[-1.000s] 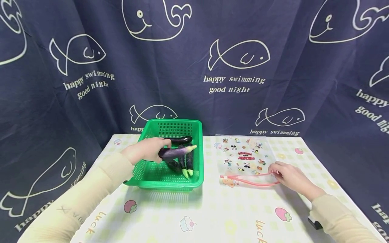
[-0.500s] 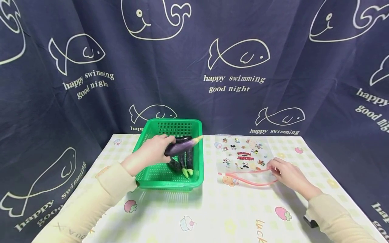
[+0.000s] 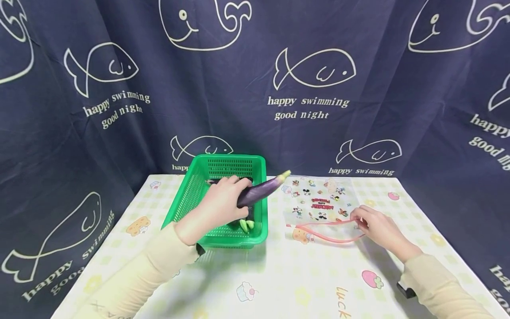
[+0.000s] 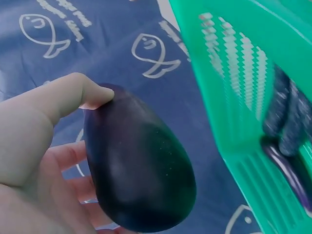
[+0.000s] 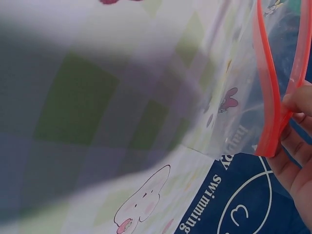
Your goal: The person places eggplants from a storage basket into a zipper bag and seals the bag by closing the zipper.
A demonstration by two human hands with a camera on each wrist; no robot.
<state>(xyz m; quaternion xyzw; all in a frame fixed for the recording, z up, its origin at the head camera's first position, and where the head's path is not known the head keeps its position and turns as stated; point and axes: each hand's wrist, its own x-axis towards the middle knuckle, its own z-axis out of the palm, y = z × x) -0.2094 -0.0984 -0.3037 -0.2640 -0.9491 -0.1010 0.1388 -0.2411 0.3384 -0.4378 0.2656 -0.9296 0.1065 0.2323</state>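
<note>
My left hand (image 3: 222, 200) grips a purple eggplant (image 3: 260, 191) above the right side of a green plastic basket (image 3: 260, 232). Its pale stem end points right, past the basket's rim; in the left wrist view the rounded dark end of the eggplant (image 4: 141, 161) faces the camera, thumb on top and fingers behind. More eggplants (image 4: 287, 107) lie inside the basket, partly covered by the hand in the head view. At the right, my right hand (image 3: 380, 228) pinches the corner of a clear zip bag (image 3: 318, 199) with cartoon prints. The bag's red zip edges (image 5: 267, 83) stand apart, its mouth parted.
A light checked tablecloth (image 3: 303, 274) with printed fruit and cakes covers the table. Behind it hangs a dark blue curtain (image 3: 247, 102) with fish drawings, close to the basket's far side.
My left hand has carried the eggplant rightward across the basket, so its stem now passes the right rim toward the bag. My right hand stays nearly still at the bag's corner.
</note>
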